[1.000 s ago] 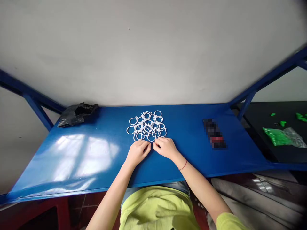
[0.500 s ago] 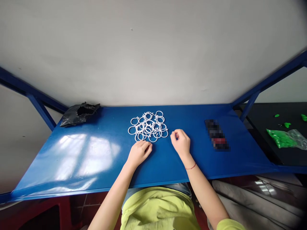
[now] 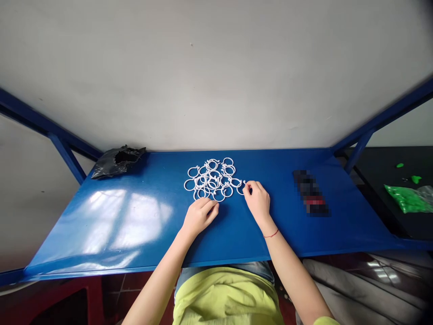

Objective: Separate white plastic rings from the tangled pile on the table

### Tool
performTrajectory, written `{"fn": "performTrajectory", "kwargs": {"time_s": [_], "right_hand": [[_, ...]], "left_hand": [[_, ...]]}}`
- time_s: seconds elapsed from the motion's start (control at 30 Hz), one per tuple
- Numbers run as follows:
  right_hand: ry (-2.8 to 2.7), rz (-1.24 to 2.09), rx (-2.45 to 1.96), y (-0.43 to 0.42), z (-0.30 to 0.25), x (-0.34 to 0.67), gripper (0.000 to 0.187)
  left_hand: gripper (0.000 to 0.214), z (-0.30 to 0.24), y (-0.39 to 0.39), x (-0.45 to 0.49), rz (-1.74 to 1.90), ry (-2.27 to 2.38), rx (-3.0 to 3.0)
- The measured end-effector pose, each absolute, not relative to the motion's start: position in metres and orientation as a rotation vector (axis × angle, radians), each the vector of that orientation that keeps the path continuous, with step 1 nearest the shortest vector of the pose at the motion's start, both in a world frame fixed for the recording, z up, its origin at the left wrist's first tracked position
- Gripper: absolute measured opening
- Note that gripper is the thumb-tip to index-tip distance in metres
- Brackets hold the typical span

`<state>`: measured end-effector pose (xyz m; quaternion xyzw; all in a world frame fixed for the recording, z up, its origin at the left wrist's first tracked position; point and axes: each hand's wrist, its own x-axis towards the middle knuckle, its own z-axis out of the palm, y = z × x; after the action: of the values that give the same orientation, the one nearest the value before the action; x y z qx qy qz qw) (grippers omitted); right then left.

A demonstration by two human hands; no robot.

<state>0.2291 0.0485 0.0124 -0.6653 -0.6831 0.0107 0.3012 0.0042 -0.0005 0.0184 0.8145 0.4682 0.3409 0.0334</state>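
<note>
A loose pile of thin white rings [image 3: 214,181], each with small prongs at one spot, lies on the blue table [image 3: 162,234]. My right hand [image 3: 257,201] is at the pile's right side, thumb and forefinger pinched on the edge of one white ring [image 3: 238,192]. That ring sits against the pile's right edge, partly hidden by the fingertips. My left hand [image 3: 200,217] rests on the table at the near edge of the pile, its fingers curled together. Nothing shows in it, and its knuckles are close to the nearest rings.
At the back left lies a torn black plastic bag [image 3: 117,162]. A dark, blurred-out object [image 3: 309,194] with a red patch is on the right. Beyond the blue frame, a black surface holds a bag of green pieces [image 3: 406,198]. A pale wall [image 3: 216,90] rises behind the table.
My right hand, formerly apart from the pile with a gap between thumb and finger, now pinches a ring at the right edge. The view has shifted slightly; my left hand stays nearly still.
</note>
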Motion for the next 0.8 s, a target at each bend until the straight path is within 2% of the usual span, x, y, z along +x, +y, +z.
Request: {"fn": "performTrajectory", "kwargs": {"time_s": [0.2,0.4,0.53,0.8], "right_hand": [[-1.722,0.007,-1.599,0.049,0.027,0.236,0.027],[-1.750,0.200,-1.454,0.048,0.042,0.227,0.026],[-1.763,0.297,-1.444,0.049,0.046,0.225,0.027],[-1.854,0.361,-1.469,0.054,0.037,0.223,0.024]], "left_hand": [[0.022,0.031,0.021,0.022,1.236,1.455,2.341],[0.036,0.027,0.056,0.050,1.009,1.483,2.439],[0.026,0.025,0.069,0.050,0.799,1.317,2.409],[0.020,0.029,0.074,0.044,1.000,1.393,2.327]]}}
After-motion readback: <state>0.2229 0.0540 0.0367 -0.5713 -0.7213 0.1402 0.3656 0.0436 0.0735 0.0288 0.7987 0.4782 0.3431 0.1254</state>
